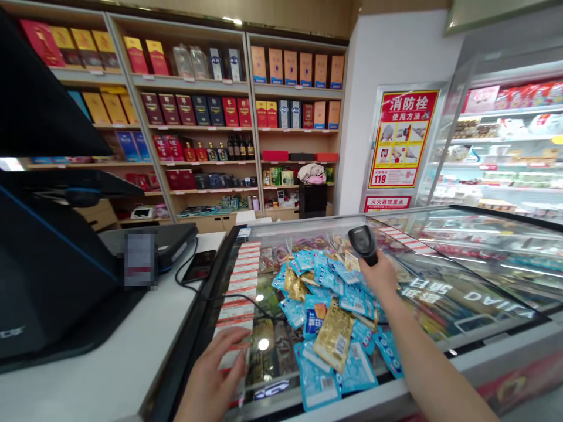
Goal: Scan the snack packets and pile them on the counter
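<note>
My right hand [379, 274] is wrapped round the handle of a black handheld scanner [363, 241], raised over a glass-topped freezer [275, 351]. Beneath and beside it lies a heap of blue snack packets [316, 375], with gold packets [335, 335] among them. My left hand [220, 366] hovers low at the left of the heap, above the strip of price labels [240, 275]. Its fingers are apart and hold nothing. A black cable [233, 296] runs across the glass from the left counter; part of it is hidden by the packets.
On the left, a white counter [101, 375] bears a dark terminal [48, 281] and a phone [200, 265]. Shelves of boxes and bottles [200, 109] stand behind. A lit refrigerated display [510, 140] is at the right, beside a red and yellow poster [403, 139].
</note>
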### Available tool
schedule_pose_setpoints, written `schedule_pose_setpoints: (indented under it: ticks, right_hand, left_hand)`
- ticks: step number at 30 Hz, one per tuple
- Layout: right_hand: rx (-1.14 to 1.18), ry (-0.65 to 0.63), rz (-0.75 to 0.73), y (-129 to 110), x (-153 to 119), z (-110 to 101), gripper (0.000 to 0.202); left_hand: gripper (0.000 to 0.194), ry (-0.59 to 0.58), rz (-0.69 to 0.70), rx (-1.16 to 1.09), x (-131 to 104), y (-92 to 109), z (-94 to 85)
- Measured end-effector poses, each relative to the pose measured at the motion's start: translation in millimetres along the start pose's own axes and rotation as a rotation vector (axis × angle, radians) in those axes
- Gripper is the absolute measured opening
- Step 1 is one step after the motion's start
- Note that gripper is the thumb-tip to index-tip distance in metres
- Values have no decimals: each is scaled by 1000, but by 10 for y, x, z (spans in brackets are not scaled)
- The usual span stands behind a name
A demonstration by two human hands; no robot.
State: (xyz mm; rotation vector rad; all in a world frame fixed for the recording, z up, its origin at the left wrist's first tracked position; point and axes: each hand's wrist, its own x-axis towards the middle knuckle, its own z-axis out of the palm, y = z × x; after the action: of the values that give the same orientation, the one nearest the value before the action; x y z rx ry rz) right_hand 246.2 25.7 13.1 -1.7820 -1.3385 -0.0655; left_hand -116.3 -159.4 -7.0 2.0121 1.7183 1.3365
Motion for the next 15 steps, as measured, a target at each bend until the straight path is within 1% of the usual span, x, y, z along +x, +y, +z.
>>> schedule_pose_setpoints:
  ticks: [3, 5, 7, 10, 15]
  right_hand:
    - [102, 62, -117, -144, -83, 1, 42]
    - [178, 92, -218, -263, -147, -24, 39]
    - [228, 117, -313, -381, -236, -51, 33]
    - [285, 164, -443, -508, -445, -48, 28]
    - [341, 223, -623, -539, -834, 76, 17]
  left_hand:
    - [26, -3, 40, 41, -231, -187, -90]
    - [25, 23, 81, 75, -310, -283, -101]
    - [25, 45, 118, 101, -341, -350, -88]
    - [26, 29, 177, 115, -342, -401, -52]
    - [24, 78, 265, 134, -323, -412, -10]
